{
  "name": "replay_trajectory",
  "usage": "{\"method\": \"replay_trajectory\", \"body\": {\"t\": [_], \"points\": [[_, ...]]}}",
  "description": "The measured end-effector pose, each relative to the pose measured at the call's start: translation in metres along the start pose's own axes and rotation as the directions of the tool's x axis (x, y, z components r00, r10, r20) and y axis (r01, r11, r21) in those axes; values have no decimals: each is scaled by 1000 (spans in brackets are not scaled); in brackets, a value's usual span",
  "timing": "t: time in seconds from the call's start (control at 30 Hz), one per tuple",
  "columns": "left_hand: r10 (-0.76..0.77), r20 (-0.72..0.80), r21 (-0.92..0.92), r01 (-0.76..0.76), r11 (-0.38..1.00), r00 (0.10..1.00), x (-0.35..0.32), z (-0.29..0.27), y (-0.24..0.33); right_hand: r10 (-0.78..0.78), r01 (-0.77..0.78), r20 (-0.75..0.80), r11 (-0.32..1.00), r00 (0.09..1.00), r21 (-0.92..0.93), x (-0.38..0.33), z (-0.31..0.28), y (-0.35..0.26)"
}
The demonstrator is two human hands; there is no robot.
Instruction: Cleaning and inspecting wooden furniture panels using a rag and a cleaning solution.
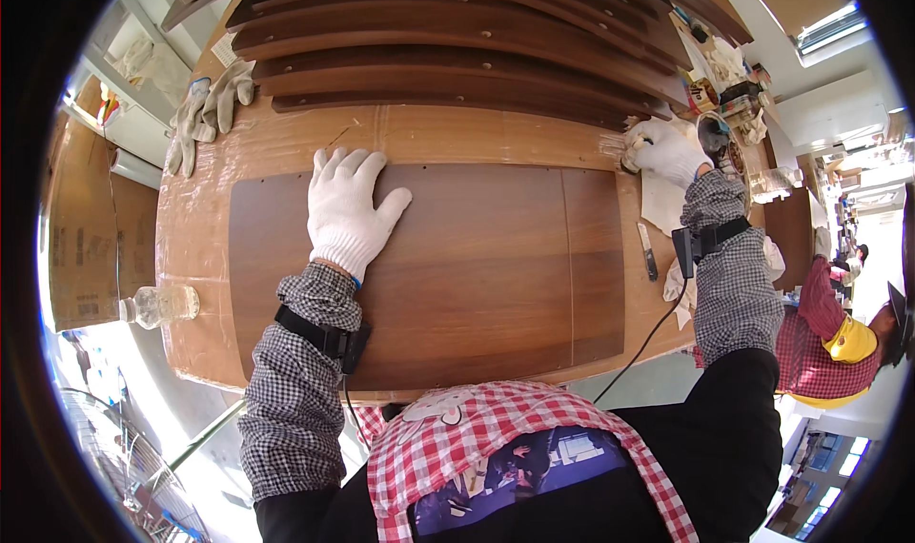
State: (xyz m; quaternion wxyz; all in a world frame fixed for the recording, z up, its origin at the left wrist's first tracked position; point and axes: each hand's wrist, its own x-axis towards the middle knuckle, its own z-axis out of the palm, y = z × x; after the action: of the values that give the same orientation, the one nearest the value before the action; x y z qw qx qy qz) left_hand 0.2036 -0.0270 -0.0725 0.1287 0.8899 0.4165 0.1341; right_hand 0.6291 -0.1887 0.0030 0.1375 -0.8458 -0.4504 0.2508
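A flat brown wood-grain panel [467, 276] lies on the cardboard-covered table in front of me, with a thin pale line across its right part. My left hand [349, 204], in a white knit glove, rests open on the panel's far left, fingers stretched past its far edge. Beyond the panel's far right corner, my right hand [670, 150], gloved too, is closed over white paper [662, 204]. Whatever its fingers hold is too small and covered to name. A utility knife [648, 253] lies beside the panel's right edge, near a crumpled white cloth [679, 293].
Several dark brown boards [457, 61] are stacked across the far side. Spare grey gloves [210, 114] lie at the far left, and a clear bottle [162, 307] lies near the left edge. Small cans and tools crowd the far right. Another person [834, 343] works off to the right.
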Motion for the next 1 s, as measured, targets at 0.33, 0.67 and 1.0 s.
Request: {"method": "replay_trajectory", "body": {"t": [0.33,0.67,1.0], "points": [[105,-192,-153,-135,979,976,-12,7,-11,-133,65,360,979,923,194,41,89,-130],[215,-126,-190,-236,953,968,-108,-20,-21,-395,334,409,918,823,216,59,180,-295],[-176,-219,-76,163,984,960,-217,-57,-89,-22,-14,446,997,895,78,48,64,-123]]}}
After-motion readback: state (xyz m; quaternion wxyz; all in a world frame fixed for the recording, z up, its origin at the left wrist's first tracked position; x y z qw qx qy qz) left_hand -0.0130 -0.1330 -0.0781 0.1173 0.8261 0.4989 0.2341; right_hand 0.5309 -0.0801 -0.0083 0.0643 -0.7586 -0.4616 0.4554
